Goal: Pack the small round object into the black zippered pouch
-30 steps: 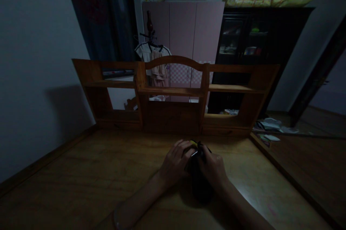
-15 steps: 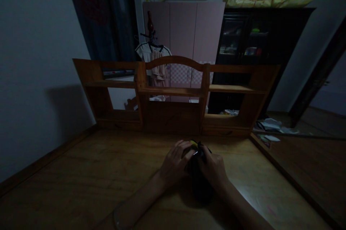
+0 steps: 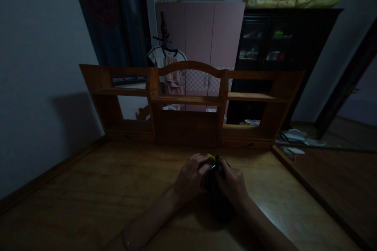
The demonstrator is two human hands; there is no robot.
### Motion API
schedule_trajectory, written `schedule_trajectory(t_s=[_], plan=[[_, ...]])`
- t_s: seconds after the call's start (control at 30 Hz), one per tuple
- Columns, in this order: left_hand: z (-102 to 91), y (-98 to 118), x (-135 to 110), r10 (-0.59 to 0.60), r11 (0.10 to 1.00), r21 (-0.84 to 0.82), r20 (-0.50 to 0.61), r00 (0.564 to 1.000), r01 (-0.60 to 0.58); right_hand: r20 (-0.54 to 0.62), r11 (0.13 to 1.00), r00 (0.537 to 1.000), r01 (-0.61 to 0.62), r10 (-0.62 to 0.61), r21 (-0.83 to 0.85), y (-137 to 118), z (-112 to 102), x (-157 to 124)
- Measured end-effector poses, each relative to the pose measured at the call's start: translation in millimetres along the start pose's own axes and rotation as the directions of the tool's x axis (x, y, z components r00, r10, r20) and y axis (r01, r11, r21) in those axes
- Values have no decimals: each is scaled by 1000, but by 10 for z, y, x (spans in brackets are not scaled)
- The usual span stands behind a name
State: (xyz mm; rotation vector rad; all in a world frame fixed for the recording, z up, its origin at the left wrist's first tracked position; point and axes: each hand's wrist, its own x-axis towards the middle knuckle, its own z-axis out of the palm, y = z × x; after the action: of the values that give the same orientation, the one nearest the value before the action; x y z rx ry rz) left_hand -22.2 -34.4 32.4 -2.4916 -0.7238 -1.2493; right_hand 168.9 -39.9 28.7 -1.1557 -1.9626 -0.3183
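The room is dim. Both my hands meet over a small dark object (image 3: 214, 192) on the wooden desk (image 3: 118, 188). My left hand (image 3: 190, 178) curls its fingers onto the object's left side. My right hand (image 3: 232, 184) wraps the right side. A little yellow part (image 3: 211, 156) and a small shiny bit (image 3: 212, 167) show between the fingertips. What the dark thing is cannot be made out.
A wooden shelf unit (image 3: 191, 101) stands along the desk's back edge. A white wall is to the left. Behind are a pink wardrobe (image 3: 203, 31), a dark glass cabinet (image 3: 271, 43) with bundles on top, and hanging clothes (image 3: 167, 66). Papers (image 3: 294, 137) lie to the right.
My hands have shifted only slightly on the dark object; the fingertips have closed in a little around the shiny bit.
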Motion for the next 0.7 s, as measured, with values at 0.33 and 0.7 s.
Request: schedule_trajectory(t_s=[0.33, 0.7], plan=[[-35, 14, 8, -31, 999, 11, 60, 998, 31, -5, 1000, 1000, 18, -18, -14, 36, 41, -9], [11, -5, -12, -18, 1000, -20, -5, 1000, 18, 1, 1000, 1000, 11, -11, -8, 23, 25, -7]])
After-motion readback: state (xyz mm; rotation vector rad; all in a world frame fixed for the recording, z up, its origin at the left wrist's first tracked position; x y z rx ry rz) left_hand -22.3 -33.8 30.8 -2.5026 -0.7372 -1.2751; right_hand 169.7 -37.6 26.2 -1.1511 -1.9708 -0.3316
